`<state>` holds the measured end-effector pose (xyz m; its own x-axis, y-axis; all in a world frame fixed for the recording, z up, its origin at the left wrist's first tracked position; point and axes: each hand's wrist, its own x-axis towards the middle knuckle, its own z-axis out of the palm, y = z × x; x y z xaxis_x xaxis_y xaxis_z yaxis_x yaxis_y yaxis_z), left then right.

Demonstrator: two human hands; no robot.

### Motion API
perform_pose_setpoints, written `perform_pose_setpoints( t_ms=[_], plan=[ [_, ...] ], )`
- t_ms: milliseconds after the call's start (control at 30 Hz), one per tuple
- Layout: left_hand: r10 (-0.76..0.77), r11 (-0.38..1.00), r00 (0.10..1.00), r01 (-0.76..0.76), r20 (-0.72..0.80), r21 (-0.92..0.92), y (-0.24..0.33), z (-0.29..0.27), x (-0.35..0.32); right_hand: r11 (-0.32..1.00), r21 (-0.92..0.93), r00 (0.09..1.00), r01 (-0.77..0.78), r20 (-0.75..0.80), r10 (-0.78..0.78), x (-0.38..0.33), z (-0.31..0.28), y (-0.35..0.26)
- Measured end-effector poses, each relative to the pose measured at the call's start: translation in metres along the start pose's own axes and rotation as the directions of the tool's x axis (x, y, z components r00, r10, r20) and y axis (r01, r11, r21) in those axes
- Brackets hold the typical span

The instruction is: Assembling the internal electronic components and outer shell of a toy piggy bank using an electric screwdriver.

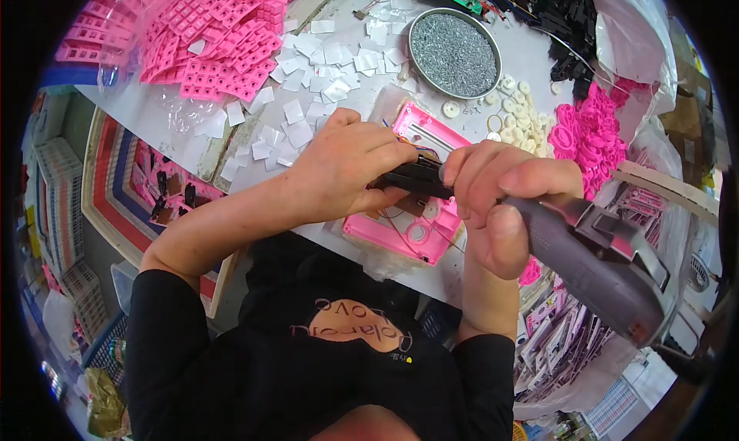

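Note:
My right hand (508,187) is wrapped round the front end of a dark grey electric screwdriver (589,260), whose body slants away to the lower right. Its tip is hidden behind my fingers. In my left hand (346,164) is a black plastic part (419,175), pinched from the left side; its other end reaches the fingers of my right hand. Both hands are over an open pink plastic casing (392,237) with thin wires inside. Much of the casing's middle is covered by my hands and the black part.
A round tin of small screws (454,54) stands behind the casing. White paper squares (296,114) lie scattered to the left, beside piled pink keypads (223,37). Cream discs (527,121) and pink rings (589,137) lie right. A striped basket (104,175) stands left of the table.

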<state>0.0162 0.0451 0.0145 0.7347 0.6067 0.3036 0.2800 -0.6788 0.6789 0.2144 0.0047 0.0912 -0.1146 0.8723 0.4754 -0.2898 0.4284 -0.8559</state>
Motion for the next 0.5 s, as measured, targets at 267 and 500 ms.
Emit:
perform_pose_setpoints(
  t_ms=[267,500],
  plan=[
    [0.051,0.998,0.999,-0.051,-0.011,-0.022,-0.002,0.005,-0.003,0.966,-0.191,0.980,0.176,0.126,-0.154,0.006,0.003,0.011],
    [0.085,0.996,0.995,-0.083,-0.056,0.045,-0.001,0.003,-0.003,0.986,-0.165,0.978,0.020,0.209,0.015,0.014,-0.018,0.007]
  ],
)
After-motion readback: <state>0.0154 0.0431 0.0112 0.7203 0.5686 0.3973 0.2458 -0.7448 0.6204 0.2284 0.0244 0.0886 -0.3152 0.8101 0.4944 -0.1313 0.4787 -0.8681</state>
